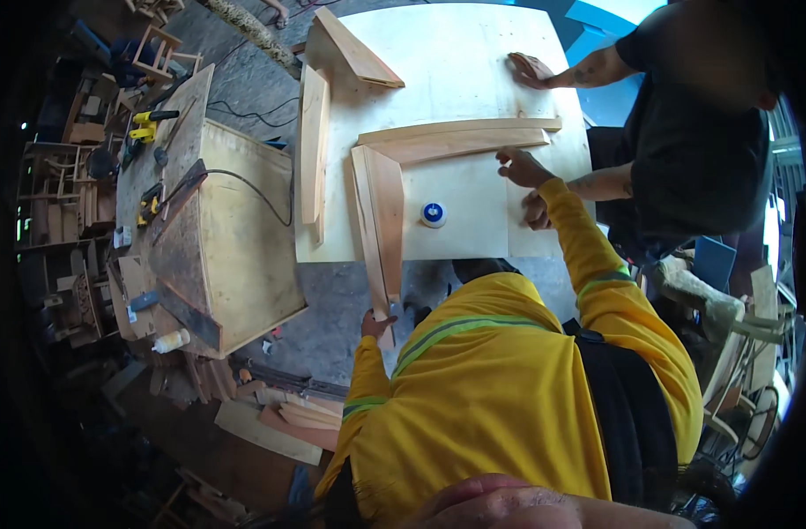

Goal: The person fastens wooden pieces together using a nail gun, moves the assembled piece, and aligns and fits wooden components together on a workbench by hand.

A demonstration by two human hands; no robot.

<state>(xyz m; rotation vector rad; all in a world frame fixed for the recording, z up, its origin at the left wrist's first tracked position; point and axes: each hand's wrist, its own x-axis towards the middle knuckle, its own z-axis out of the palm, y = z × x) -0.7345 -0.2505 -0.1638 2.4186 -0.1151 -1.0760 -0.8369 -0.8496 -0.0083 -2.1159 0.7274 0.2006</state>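
Observation:
An L-shaped pair of joined wooden pieces lies on the pale tabletop (464, 53). Its near arm, a wooden leg piece (381, 212), sticks out over the table's front edge toward me. My left hand (376, 324) is closed around that overhanging end. The other arm, a long wooden rail (460, 141), runs to the right across the table. Just below the rail's right end is my right hand (523, 167), with fingers apart and nothing visible in them. A round white item with a blue centre (433, 214) sits inside the corner of the L.
More wooden pieces (313, 145) lie along the table's left edge, with an angled one (357, 51) behind. At right, a co-worker (694, 150) rests one hand (531, 69) on the table; the other is beside my right wrist. A workbench (244, 220) with yellow power tools (144, 128) and cords stands left.

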